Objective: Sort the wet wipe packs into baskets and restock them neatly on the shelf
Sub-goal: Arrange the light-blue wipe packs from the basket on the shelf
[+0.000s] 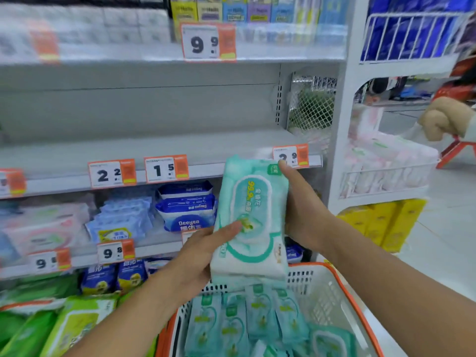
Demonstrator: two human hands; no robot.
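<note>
Green wipe packs [64, 328] lie heaped at the lower left, under a shelf row of dark blue packs [114, 278]. Above these, pale pink packs [43, 229], light blue packs [121, 222] and a stack of blue-and-white packs [185, 210] sit behind orange price tags [112, 173]. The shelf [141, 150] above that row is bare and grey.

The left hand [203, 256] comes up from the lower left and holds the bottom left edge of a stack of teal wet wipe packs [251, 220], thumb laid flat across the front pack and the fingers hidden behind. The stack stands upright between both hands, raised in front of the shelf edge and just above the basket. The right hand [301, 210] grips its right side, thumb reaching up along the top corner, the fingers curled out of sight behind.

Below the stack, a white basket [332, 292] with an orange rim holds more teal packs [247, 315], several standing on edge in a row at the back and another lying at the front right.

Further right, a white end rack [345, 124] carries pale pink packs in a wire tray [386, 176], yellow packages [381, 222] beneath, and blue goods behind a wire rail at the top. At the far right edge another person's hand [443, 119] grips something red.
</note>
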